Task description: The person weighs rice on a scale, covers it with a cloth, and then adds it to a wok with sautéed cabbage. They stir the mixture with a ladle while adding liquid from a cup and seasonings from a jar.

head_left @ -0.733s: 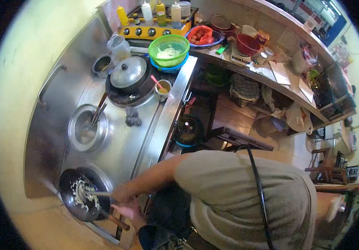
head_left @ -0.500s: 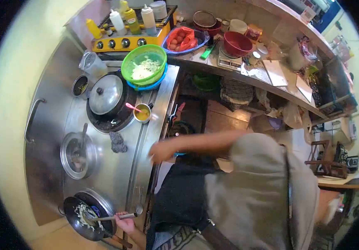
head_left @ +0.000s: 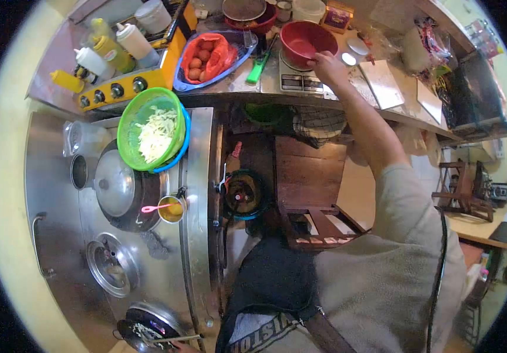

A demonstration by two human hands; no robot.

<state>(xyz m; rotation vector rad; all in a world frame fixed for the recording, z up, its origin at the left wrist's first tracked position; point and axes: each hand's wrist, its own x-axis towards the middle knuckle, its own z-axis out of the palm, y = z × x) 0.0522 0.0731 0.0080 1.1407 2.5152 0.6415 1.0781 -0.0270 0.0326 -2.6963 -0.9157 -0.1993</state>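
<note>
Red bowl (head_left: 307,40) sits on the digital kitchen scale (head_left: 297,79) at about twelve o'clock on the steel counter (head_left: 230,94). One outstretched hand (head_left: 328,66) rests on the bowl's rim at its four o'clock edge; which hand it is, and whether its fingers pinch the rim or only touch it, cannot be told. Steel stove top (head_left: 197,194) runs down the nine o'clock side. Green colander (head_left: 150,130) of shredded vegetable stands at ten o'clock, a lidded pot (head_left: 114,187) just below it. Wok (head_left: 147,335) with a utensil handle lies at seven o'clock.
</note>
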